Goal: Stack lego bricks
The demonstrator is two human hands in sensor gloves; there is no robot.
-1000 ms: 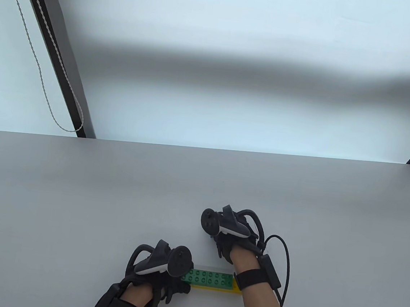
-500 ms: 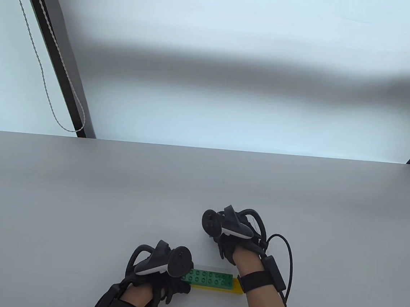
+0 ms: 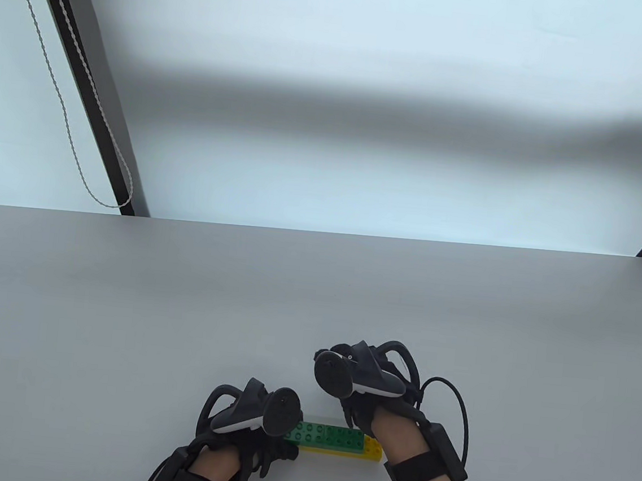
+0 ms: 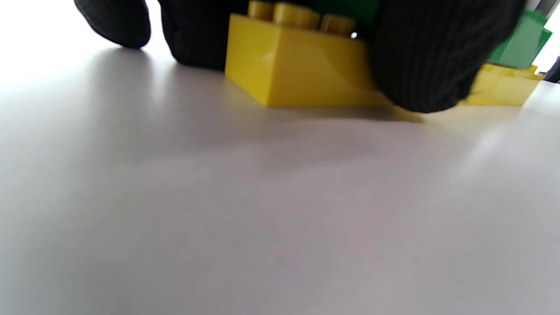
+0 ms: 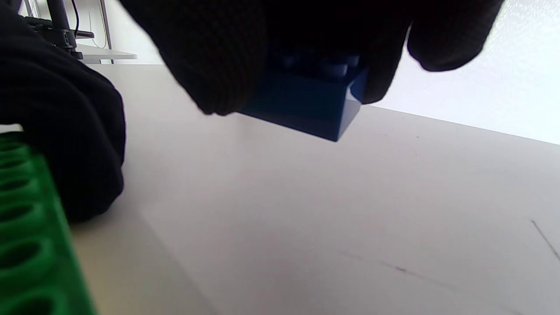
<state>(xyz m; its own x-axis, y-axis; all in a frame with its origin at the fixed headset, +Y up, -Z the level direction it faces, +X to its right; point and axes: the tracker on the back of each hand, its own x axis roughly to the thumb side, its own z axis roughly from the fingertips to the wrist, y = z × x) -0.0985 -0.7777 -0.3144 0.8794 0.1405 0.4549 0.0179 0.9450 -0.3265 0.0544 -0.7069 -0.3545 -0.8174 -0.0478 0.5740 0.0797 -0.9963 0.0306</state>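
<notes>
A long yellow brick (image 3: 372,449) lies on the table near the front edge, with a green brick (image 3: 327,437) stacked on it. My left hand (image 3: 256,444) holds the left end of this stack; in the left wrist view its fingers (image 4: 433,57) grip the yellow brick (image 4: 297,70) with the green brick (image 4: 518,46) above. My right hand (image 3: 358,408) is just behind the stack's right part. In the right wrist view its fingers (image 5: 210,57) hold a blue brick (image 5: 306,105) lifted off the table, with the green brick (image 5: 26,227) at lower left.
The grey table (image 3: 122,301) stretches back to its far edge. A black pole with a beaded cord (image 3: 80,92) rises behind the far left corner. A cable (image 3: 453,400) loops from my right wrist.
My right hand has moved toward me and a little right, closer to the green-and-yellow stack. My left hand and the stack have stayed still.
</notes>
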